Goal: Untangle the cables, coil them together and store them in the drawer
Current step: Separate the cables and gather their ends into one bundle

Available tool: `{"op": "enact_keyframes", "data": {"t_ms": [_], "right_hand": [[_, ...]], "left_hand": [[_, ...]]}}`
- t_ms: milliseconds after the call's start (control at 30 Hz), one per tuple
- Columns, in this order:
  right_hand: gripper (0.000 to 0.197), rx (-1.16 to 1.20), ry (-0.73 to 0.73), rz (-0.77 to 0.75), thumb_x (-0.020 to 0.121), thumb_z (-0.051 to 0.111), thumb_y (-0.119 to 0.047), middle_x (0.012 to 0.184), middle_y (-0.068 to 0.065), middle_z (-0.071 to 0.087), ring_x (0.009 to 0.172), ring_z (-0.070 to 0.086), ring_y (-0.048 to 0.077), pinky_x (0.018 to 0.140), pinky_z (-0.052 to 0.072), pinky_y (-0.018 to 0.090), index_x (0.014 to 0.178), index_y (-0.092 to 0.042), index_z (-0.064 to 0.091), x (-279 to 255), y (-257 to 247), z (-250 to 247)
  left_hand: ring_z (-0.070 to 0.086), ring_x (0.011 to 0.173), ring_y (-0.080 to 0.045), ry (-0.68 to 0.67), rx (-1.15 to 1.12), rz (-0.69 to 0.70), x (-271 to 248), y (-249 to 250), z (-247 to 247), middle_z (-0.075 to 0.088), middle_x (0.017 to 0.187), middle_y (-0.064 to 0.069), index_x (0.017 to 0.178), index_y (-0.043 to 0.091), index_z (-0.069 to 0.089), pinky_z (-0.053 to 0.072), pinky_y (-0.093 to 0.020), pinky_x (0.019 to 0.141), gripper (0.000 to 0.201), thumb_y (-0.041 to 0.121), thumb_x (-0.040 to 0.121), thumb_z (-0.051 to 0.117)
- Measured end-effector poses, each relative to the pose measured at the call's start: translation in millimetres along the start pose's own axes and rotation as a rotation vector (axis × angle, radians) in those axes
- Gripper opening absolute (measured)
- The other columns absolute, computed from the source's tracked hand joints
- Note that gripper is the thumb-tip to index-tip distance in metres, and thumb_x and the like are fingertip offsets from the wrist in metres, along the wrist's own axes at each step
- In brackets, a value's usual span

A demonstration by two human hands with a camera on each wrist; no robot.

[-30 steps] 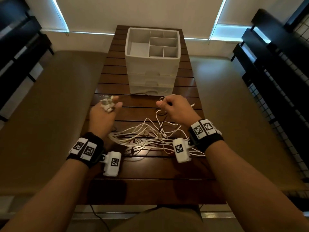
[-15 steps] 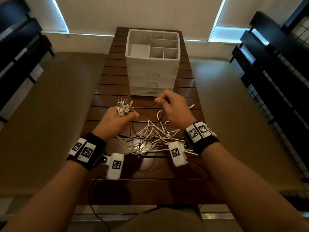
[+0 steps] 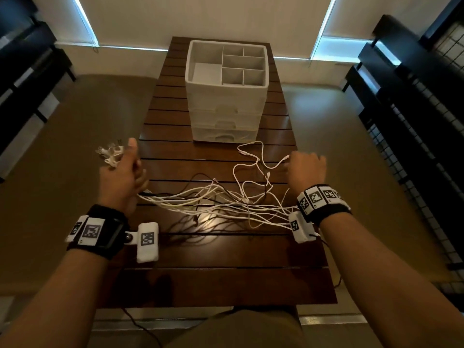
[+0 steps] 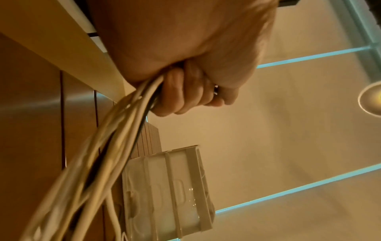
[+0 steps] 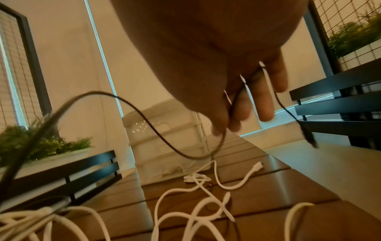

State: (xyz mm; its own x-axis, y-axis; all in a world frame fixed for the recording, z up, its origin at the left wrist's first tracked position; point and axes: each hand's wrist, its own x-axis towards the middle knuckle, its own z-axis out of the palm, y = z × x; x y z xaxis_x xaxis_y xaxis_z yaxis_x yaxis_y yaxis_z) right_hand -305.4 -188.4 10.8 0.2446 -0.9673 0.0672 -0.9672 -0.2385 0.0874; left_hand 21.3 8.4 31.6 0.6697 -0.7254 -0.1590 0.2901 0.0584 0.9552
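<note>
A tangle of white cables (image 3: 200,199) with one dark cable (image 3: 198,175) lies stretched across the wooden table (image 3: 213,272) between my hands. My left hand (image 3: 133,169) is at the table's left edge and grips the bundle near its plug ends (image 3: 110,154), which stick out above the fist. In the left wrist view its fingers (image 4: 181,96) curl round the cables (image 4: 115,146). My right hand (image 3: 293,167) hovers at the right, where thumb and fingers (image 5: 237,114) pinch the dark cable (image 5: 144,114). The white drawer unit (image 3: 226,101) stands behind, drawers closed.
The drawer unit's top is an open tray with dividers (image 3: 242,69). Loose white cable ends (image 3: 251,151) lie just in front of it. Black slatted shelving (image 3: 414,116) lines the right side and more (image 3: 22,71) the left. Planters with greenery (image 5: 41,146) sit on them.
My hands have moved apart: the left went left with the plug ends, the right went right with the dark cable. The cables now lie drawn out across the table.
</note>
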Motion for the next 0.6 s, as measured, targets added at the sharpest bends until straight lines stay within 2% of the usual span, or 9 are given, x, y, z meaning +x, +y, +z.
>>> {"op": "enact_keyframes", "data": {"t_ms": [100,167,267,333,400,467,500,533,600], "right_hand": [[0.020,-0.023,-0.217,0.005,0.102,0.051,-0.025,0.114,0.011,0.072,0.112,0.065,0.034,0.102,0.038,0.046,0.105,-0.017,0.069,-8,0,11],[0.025,0.018,-0.218,0.023,0.103,0.048,-0.028,0.122,0.013,0.067,0.117,0.061,0.034,0.102,0.039,0.047,0.112,-0.015,0.068,-11,-6,15],[0.028,0.212,-0.024,0.040,0.105,0.044,-0.029,0.129,0.014,0.055,0.120,0.053,0.036,0.100,0.041,0.053,0.122,-0.015,0.062,-12,-20,11],[0.027,0.414,0.177,-0.005,0.101,0.047,-0.018,0.129,0.013,0.053,0.120,0.051,0.034,0.099,0.042,0.052,0.123,-0.016,0.062,-14,-27,3],[0.038,0.630,0.370,-0.099,0.095,0.049,-0.011,0.132,0.009,0.053,0.122,0.050,0.028,0.102,0.045,0.048,0.129,-0.017,0.063,-18,-36,-12],[0.038,0.799,0.424,-0.293,0.099,0.049,-0.019,0.134,0.005,0.054,0.124,0.049,0.020,0.104,0.045,0.037,0.136,-0.018,0.061,-26,-52,-29],[0.040,0.799,0.360,-0.427,0.102,0.051,-0.026,0.134,0.004,0.056,0.123,0.050,0.019,0.103,0.044,0.035,0.140,-0.019,0.058,-32,-64,-34],[0.045,0.722,0.247,-0.549,0.103,0.052,-0.034,0.134,0.005,0.058,0.123,0.052,0.021,0.103,0.045,0.036,0.145,-0.021,0.054,-37,-76,-36],[0.059,0.467,-0.056,-0.664,0.102,0.052,-0.050,0.137,0.008,0.058,0.125,0.054,0.029,0.103,0.046,0.044,0.154,-0.024,0.043,-42,-95,-29]], "left_hand": [[0.027,0.038,-0.009,-0.018,-0.041,0.012,-4,2,2,0.028,0.046,0.006,0.068,0.021,0.049,0.023,-0.023,0.041,0.050,0.057,0.101,0.058],[0.031,0.040,-0.010,-0.022,-0.034,0.017,-4,3,4,0.031,0.048,0.006,0.069,0.022,0.049,0.029,-0.024,0.043,0.049,0.058,0.102,0.057],[0.031,0.048,-0.010,0.001,0.027,0.029,-1,-1,4,0.034,0.055,0.009,0.070,0.027,0.048,0.029,-0.025,0.046,0.040,0.045,0.100,0.066],[0.031,0.051,-0.010,0.018,0.094,0.028,4,-4,3,0.034,0.059,0.008,0.071,0.029,0.046,0.030,-0.026,0.046,0.039,0.034,0.098,0.073],[0.032,0.050,-0.008,0.038,0.104,0.042,6,-5,3,0.035,0.060,0.009,0.072,0.029,0.046,0.030,-0.023,0.043,0.038,0.030,0.098,0.073],[0.033,0.047,-0.005,0.066,0.045,0.039,6,-1,8,0.040,0.059,0.010,0.073,0.028,0.049,0.028,-0.020,0.041,0.035,0.033,0.098,0.073],[0.031,0.046,-0.004,0.063,-0.009,0.030,6,2,12,0.041,0.059,0.010,0.072,0.028,0.051,0.026,-0.020,0.039,0.035,0.035,0.099,0.072],[0.028,0.044,-0.004,0.050,-0.071,0.023,6,7,15,0.039,0.058,0.010,0.071,0.027,0.052,0.023,-0.020,0.039,0.036,0.038,0.099,0.070],[0.021,0.043,-0.006,0.021,-0.178,0.006,7,19,19,0.031,0.056,0.008,0.068,0.025,0.051,0.018,-0.021,0.038,0.041,0.045,0.101,0.065]]}}
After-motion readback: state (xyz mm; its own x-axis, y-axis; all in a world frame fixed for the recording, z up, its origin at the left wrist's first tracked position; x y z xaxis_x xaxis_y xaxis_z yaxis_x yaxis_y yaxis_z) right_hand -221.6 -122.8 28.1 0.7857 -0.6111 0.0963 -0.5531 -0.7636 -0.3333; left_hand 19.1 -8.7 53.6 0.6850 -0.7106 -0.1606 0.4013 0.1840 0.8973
